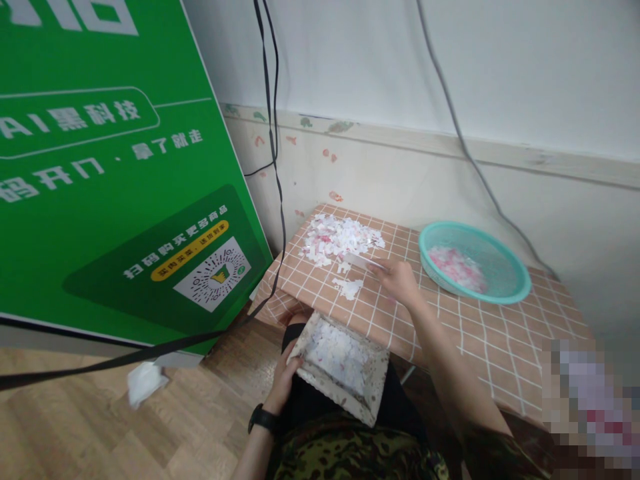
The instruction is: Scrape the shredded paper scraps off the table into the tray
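My left hand (286, 373) grips the near left edge of a patterned, pale rectangular tray (379, 387), held over my lap just below the table edge. White and pinkish scraps (336, 348) lie in the tray. Above the table, my right hand (399, 279) is closed on a thin, flat whitish strip (359, 261), whose exact kind I cannot make out. Its far end reaches the edge of a spread-out pile of white and pink scraps (343, 237). A smaller patch of scraps (349, 288) lies closer to the table's front edge.
A turquoise mesh basket (523, 287) with pinkish scraps stands right of my hand on the checked brown tablecloth (480, 340). A black cable (280, 193) hangs across the table's left corner. The green cabinet (165, 173) stands left; a crumpled white item (146, 383) lies on the floor.
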Action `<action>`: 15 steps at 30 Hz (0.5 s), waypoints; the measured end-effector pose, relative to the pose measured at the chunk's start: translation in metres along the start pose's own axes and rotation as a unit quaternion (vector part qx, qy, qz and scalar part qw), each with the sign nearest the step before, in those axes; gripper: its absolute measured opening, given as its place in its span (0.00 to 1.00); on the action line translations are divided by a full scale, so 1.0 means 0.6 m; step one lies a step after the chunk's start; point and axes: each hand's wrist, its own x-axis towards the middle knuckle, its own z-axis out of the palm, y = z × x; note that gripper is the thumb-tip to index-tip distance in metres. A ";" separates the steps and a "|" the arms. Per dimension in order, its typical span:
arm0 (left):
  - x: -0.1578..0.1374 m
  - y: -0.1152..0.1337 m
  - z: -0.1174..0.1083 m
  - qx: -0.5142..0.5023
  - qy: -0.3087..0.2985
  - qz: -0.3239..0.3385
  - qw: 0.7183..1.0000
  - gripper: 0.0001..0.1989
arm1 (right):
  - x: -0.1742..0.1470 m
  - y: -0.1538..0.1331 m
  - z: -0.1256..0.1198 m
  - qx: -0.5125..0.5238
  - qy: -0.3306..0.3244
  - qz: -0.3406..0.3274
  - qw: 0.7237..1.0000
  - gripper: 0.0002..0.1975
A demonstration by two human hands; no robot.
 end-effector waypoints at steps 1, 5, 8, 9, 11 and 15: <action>-0.001 0.003 0.000 0.001 -0.001 0.001 1.000 0.29 | -0.001 0.001 0.000 -0.009 -0.003 0.001 1.000 0.16; -0.003 0.015 0.001 0.003 -0.015 0.006 1.000 0.29 | -0.004 0.008 -0.008 -0.023 -0.027 0.002 0.999 0.17; -0.001 0.017 0.001 -0.003 -0.018 0.013 1.000 0.28 | 0.000 0.009 -0.014 -0.017 -0.015 0.007 1.000 0.17; 0.000 0.016 0.001 -0.006 -0.019 0.014 1.000 0.28 | 0.004 0.008 -0.014 -0.018 -0.008 0.007 1.000 0.17; 0.001 0.012 0.002 -0.007 -0.021 0.015 1.000 0.28 | 0.011 0.005 -0.012 -0.026 -0.009 -0.002 1.000 0.17; 0.000 0.007 0.002 0.004 -0.004 0.004 1.000 0.29 | 0.019 0.003 -0.010 -0.035 -0.043 -0.039 0.998 0.16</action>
